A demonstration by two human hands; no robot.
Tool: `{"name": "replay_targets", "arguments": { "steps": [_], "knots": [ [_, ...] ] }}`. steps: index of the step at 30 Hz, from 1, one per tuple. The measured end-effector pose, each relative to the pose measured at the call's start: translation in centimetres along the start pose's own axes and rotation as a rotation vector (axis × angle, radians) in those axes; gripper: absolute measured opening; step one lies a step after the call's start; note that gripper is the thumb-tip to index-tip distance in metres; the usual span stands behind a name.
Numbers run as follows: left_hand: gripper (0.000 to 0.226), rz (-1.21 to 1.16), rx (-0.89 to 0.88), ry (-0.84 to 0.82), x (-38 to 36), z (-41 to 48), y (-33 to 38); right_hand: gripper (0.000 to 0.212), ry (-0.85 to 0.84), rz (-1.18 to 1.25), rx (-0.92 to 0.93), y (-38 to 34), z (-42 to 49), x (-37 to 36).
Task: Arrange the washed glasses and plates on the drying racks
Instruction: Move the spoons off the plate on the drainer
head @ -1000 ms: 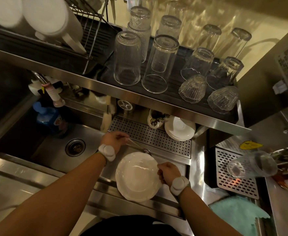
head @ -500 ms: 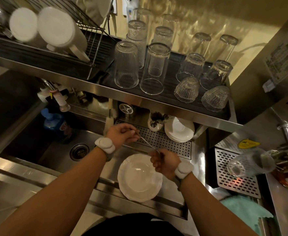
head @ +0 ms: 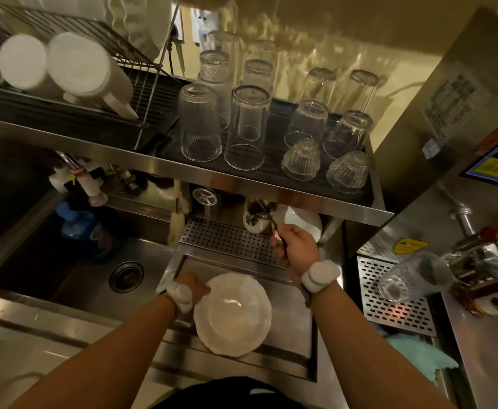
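- Noted white plate lying face up on the steel bench, in front of the perforated drain tray and just right of the sink.
- Recorded left hand at the plate's left rim, touching it. Fingers hidden behind the back of the hand and the wrist band; cannot tell whether curled round the rim or straight.
- Recorded right hand raised above the drain tray, well apart from the plate. Fingers curled tight round the handle of a metal cutlery piece.
- Traced the cutlery piece slanting up and left, far end at the mouth of the white cutlery holder, among other utensils standing there. Kind of utensil too small to tell.
- Logged a stack of white saucers just right of the holder, under the steel shelf.
- Counted no exact number: glasses standing mouth down in rows on the black ribbed mat on the shelf, two small ribbed ones at the right front.
- Logged wire dish rack at the shelf's left end, holding white mugs on their sides and scalloped white plates on edge behind.
- Noted one more glass tilted on its side over a second perforated tray at far right, teal cloth below it.
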State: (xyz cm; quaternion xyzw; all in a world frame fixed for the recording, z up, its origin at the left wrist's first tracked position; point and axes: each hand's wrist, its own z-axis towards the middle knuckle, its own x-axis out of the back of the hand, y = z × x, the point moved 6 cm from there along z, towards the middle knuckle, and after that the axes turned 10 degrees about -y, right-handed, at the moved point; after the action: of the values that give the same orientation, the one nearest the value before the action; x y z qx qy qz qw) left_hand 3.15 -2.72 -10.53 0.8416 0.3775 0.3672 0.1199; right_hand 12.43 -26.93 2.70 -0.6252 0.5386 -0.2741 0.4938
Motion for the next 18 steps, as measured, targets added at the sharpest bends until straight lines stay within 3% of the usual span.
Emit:
{"name": "replay_targets", "arguments": {
  "steps": [13, 18],
  "knots": [
    [0.041, 0.076, -0.008, 0.041, -1.4, -0.7, -1.3, 0.023, -0.042, 0.21, -0.167, -0.7, 5.8, -3.0],
    [0.057, 0.016, 0.024, 0.013, -2.1, -0.6, -1.9, 0.036, -0.073, 0.092, -0.263, -0.4, 6.9, -4.7]
  ]
}}
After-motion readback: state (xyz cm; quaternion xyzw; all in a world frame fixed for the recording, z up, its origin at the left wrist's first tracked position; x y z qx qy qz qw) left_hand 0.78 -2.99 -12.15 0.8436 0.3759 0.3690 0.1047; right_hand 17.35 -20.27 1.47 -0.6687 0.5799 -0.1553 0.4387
